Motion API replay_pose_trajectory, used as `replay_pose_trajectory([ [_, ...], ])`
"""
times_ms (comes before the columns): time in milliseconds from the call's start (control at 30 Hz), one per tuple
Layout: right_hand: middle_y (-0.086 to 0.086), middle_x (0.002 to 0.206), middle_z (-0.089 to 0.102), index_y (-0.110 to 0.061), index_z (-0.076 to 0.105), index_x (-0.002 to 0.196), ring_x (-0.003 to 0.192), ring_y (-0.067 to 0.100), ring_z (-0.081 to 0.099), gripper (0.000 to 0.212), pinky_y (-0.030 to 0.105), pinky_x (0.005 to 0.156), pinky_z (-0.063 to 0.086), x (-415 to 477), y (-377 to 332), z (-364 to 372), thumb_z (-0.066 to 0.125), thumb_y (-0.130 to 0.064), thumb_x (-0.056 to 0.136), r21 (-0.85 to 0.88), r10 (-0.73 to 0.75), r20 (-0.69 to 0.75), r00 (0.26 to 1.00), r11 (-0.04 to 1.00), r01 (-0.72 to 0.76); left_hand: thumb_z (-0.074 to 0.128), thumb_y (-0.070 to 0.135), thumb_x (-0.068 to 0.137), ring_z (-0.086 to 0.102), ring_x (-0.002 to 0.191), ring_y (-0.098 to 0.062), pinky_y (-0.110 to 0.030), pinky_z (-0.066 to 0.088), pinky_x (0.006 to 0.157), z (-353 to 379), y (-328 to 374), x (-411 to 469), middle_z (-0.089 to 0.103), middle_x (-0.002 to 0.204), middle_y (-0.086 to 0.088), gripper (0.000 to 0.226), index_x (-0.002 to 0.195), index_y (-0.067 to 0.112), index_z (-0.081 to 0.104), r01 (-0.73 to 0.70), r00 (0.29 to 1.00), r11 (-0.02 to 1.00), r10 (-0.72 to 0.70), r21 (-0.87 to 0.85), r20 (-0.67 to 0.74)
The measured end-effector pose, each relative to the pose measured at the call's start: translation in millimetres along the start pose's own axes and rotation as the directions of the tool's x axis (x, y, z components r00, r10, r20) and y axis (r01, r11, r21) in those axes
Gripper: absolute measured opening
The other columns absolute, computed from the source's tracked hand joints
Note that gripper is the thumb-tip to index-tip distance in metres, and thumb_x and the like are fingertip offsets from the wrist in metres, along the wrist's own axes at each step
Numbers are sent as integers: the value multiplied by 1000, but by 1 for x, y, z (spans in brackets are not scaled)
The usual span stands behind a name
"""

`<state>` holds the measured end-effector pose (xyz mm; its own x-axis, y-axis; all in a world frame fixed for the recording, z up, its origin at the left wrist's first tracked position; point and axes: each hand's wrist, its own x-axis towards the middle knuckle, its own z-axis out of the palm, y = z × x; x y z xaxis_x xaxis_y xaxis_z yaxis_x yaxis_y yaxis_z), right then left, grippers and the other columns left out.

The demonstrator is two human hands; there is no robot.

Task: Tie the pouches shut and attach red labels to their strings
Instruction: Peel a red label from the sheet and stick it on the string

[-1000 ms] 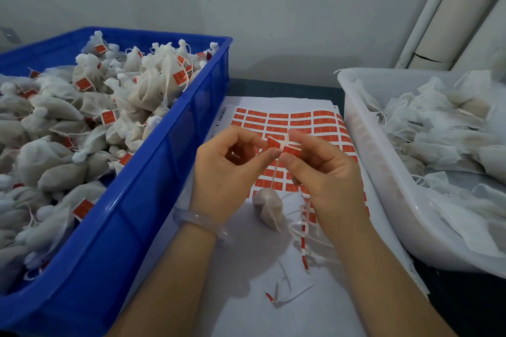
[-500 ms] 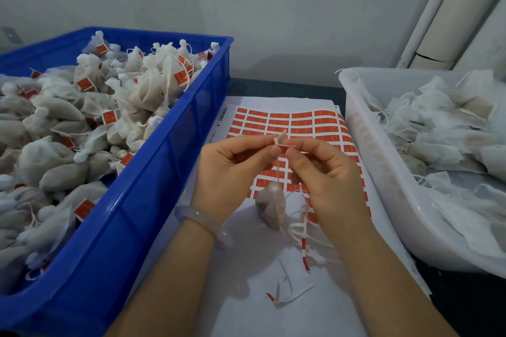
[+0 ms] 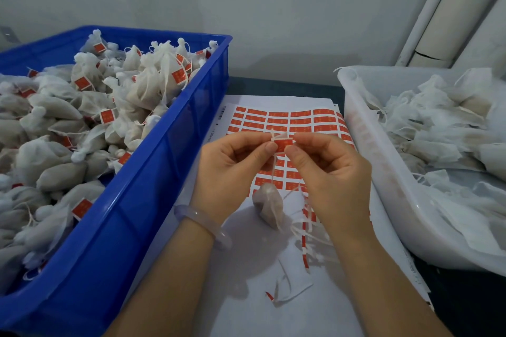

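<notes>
A small filled white pouch (image 3: 267, 205) hangs on its string (image 3: 272, 169) just above the paper. Both my hands are raised over the sheet of red labels (image 3: 287, 120). My left hand (image 3: 231, 169) and my right hand (image 3: 328, 169) pinch one red label (image 3: 282, 145) between thumbs and forefingers, folded around the top of the string. The string's loose ends poke up above the label.
A blue crate (image 3: 153, 172) on the left is heaped with tied, labelled pouches. A white tub (image 3: 383, 172) on the right holds untied pouches. Peeled backing strips (image 3: 304, 241) litter the white paper near me. A wall and pipes stand behind.
The label was held apart from the string a second ago; now it is folded around the string and pinched by both hands. The pouch hangs a little lower and steadier.
</notes>
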<state>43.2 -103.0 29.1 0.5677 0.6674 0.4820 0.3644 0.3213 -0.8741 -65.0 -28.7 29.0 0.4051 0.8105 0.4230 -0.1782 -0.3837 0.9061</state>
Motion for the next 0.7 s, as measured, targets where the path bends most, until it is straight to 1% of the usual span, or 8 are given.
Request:
replay_pose_trajectory([
  [233, -41, 79, 61, -41, 58, 81, 87, -8, 62, 9, 3, 67, 46, 0, 1, -1, 62, -39, 73, -41, -13, 14, 1000, 999, 14, 60, 30, 69, 68, 72, -3, -9, 49, 60, 2, -1, 0, 69, 72, 22, 17, 86, 30, 65, 11, 1000, 1000, -11, 15, 5],
  [300, -38, 81, 62, -41, 59, 82, 87, -6, 63, 10, 5, 68, 48, 0, 3, -1, 64, -36, 76, -42, -15, 13, 1000, 999, 15, 60, 29, 70, 68, 72, -2, -8, 49, 60, 2, -1, 0, 69, 72, 23, 17, 86, 30, 65, 9, 1000, 1000, -9, 13, 10],
  [400, -38, 79, 62, -41, 59, 81, 87, -6, 63, 14, 5, 67, 48, 1, 5, -1, 67, -30, 79, -48, -20, 9, 1000, 999, 20, 60, 30, 70, 69, 74, -2, -9, 49, 60, 2, -1, -1, 69, 73, 23, 17, 86, 29, 65, 6, 1000, 1000, -6, 9, 19],
  [467, -38, 78, 62, -40, 60, 81, 87, -7, 62, 13, 3, 66, 46, 1, 6, -1, 67, -30, 79, -48, -9, 5, 1000, 999, 9, 60, 30, 70, 69, 74, -2, -9, 50, 61, 2, -1, -1, 69, 73, 24, 17, 87, 29, 65, -3, 1000, 1000, 2, 12, 23],
  [533, -34, 77, 63, -40, 59, 81, 86, -8, 62, 13, 2, 64, 45, 1, 7, -1, 68, -30, 78, -56, -12, -3, 1000, 998, 12, 59, 28, 71, 68, 73, -2, -9, 50, 61, 2, -2, -1, 69, 73, 24, 17, 87, 29, 65, -10, 999, 1000, 9, 15, 32],
  [633, -31, 83, 60, -40, 57, 84, 86, -9, 60, 15, 1, 61, 43, 3, 7, -1, 68, -32, 77, -71, -8, -12, 1000, 997, 7, 60, 24, 74, 68, 73, -1, -9, 50, 61, 1, -2, 0, 69, 73, 23, 15, 88, 27, 65, -11, 999, 1000, 11, 25, 35],
  [700, -33, 81, 62, -41, 58, 86, 87, -10, 60, 13, 1, 62, 43, 4, 6, -2, 65, -36, 76, -41, 27, 30, 999, 999, -26, 60, 22, 76, 68, 74, -1, -9, 50, 62, 1, -2, 0, 69, 73, 23, 15, 89, 27, 65, -16, 999, 999, 15, 29, 38],
])
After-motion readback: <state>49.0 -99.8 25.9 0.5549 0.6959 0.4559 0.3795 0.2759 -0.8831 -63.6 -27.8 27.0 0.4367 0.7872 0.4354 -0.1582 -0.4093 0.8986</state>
